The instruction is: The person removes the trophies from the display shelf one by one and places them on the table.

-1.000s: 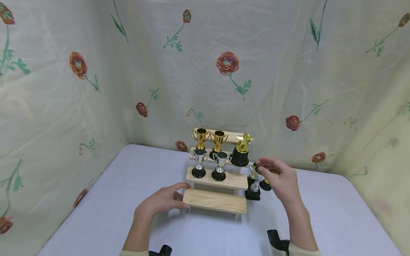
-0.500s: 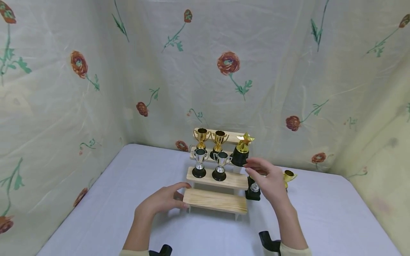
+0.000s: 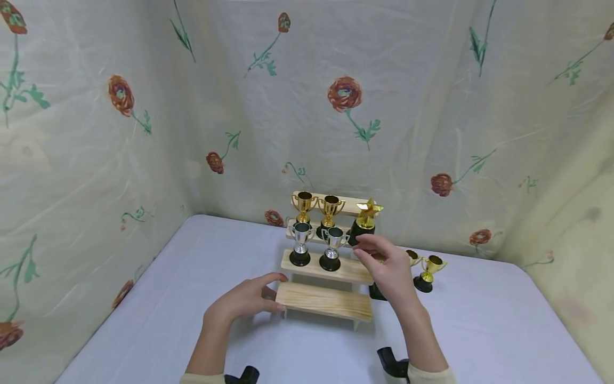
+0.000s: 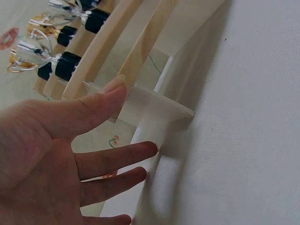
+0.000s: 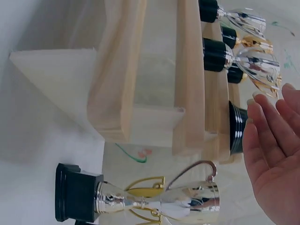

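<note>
A stepped wooden stand (image 3: 326, 301) with several shelves holds small trophies. Two silver cups, left (image 3: 301, 239) and right (image 3: 334, 241), sit on a middle shelf; behind them rise two gold cups, left (image 3: 304, 205) and right (image 3: 330, 209), and a gold star trophy (image 3: 368, 212). My left hand (image 3: 242, 301) is at the lowest shelf's left end, its thumb (image 4: 101, 105) touching the wood and its fingers extended. With nothing in its fingers, my right hand (image 3: 389, 269) hovers beside the right silver cup and star trophy. A silver trophy (image 5: 187, 201) with a black square base stands right of the stand.
Gold cups stand on the table (image 3: 479, 320) right of the stand, one (image 3: 426, 274) in plain sight and another (image 3: 412, 257) partly behind my right hand. A flowered curtain (image 3: 393, 176) hangs behind and at both sides.
My right hand has moved left from the trophies at the stand's right side toward the silver cup and star trophy. Gold cups on the right have come into view. My left hand stays put.
</note>
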Motion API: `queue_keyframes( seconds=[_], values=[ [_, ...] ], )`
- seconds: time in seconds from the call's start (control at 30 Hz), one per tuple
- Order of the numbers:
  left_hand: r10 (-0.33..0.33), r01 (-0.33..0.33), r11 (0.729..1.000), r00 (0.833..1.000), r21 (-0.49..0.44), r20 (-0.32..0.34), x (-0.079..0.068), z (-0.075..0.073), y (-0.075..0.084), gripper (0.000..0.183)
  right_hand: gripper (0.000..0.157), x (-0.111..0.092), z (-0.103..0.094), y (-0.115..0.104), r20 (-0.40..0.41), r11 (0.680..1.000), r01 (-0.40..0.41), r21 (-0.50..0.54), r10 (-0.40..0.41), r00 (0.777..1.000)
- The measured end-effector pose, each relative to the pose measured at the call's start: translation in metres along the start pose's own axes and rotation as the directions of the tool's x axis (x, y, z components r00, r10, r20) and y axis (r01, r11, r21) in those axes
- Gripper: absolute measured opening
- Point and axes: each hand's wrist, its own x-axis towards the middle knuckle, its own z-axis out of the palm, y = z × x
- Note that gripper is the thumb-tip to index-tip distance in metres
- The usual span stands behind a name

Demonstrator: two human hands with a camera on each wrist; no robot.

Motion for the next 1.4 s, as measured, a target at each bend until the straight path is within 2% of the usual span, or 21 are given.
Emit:
queue_keyframes(
  seconds=[0.4,0.6,0.9,1.17,1.4],
  values=[
    [0.011,-0.011,1.0,1.0,0.01,0.0,-0.002,-0.002,0.001,0.057,0.028,0.002,0.019,-0.003,-0.046,0.998,-0.011,0.06,0.014,0.999],
    [0.019,-0.019,1.0,1.0,0.011,-0.003,-0.002,-0.001,0.0,0.057,0.029,0.004,0.025,-0.004,-0.039,0.993,-0.025,0.114,0.03,0.999],
    [0.025,-0.025,1.0,1.0,0.018,-0.006,-0.001,-0.002,-0.002,0.058,0.015,0.006,0.032,-0.004,-0.074,0.99,-0.048,0.131,0.059,0.996],
    [0.023,-0.023,1.0,1.0,0.012,0.0,-0.002,-0.001,-0.002,0.057,0.009,0.003,0.029,-0.004,-0.082,0.991,-0.025,0.128,0.036,0.996],
    [0.081,-0.081,0.997,0.997,0.013,0.0,-0.004,-0.002,-0.005,0.057,0.008,0.003,0.017,0.001,-0.115,0.994,-0.031,0.106,0.043,0.992]
  ],
)
